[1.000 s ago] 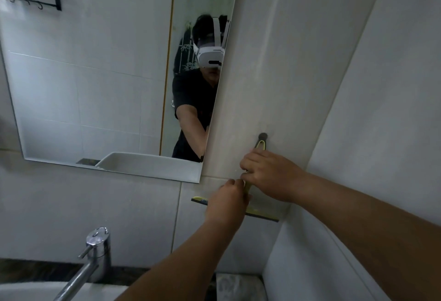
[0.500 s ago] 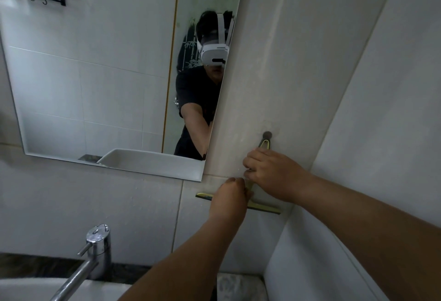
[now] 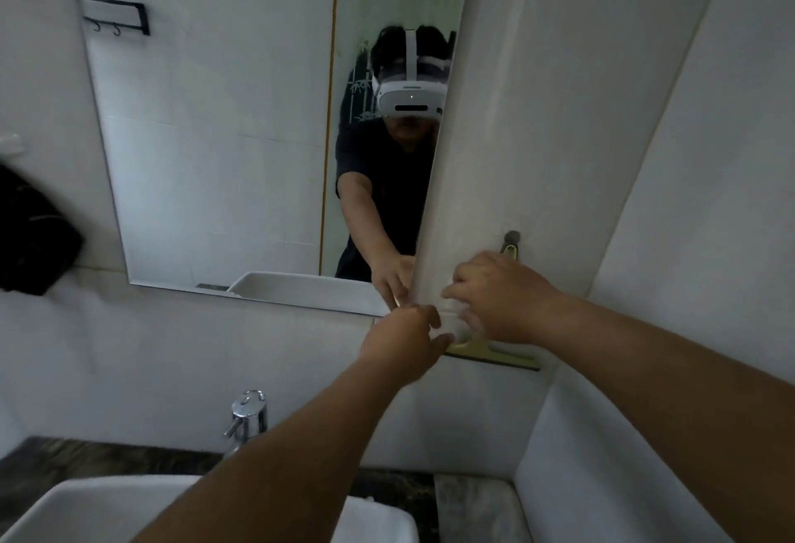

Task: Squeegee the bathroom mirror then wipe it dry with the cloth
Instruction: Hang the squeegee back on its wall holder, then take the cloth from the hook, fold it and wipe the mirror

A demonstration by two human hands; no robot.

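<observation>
A wall mirror hangs above the sink. To its right, a yellow-green squeegee hangs by its handle loop from a dark wall hook. My right hand covers the handle, fingers curled over it. My left hand grips the left end of the blade, thumb underneath. Most of the handle is hidden behind my hands. A dark cloth hangs on the wall left of the mirror.
A chrome faucet stands behind the white sink on a dark stone counter. A side wall closes in on the right, close to the squeegee. The mirror reflects a black hook rack.
The view has pulled back and swung left, bringing the dark cloth and the sink into sight. My right hand slid lower on the handle; both hands stay on the hanging squeegee.
</observation>
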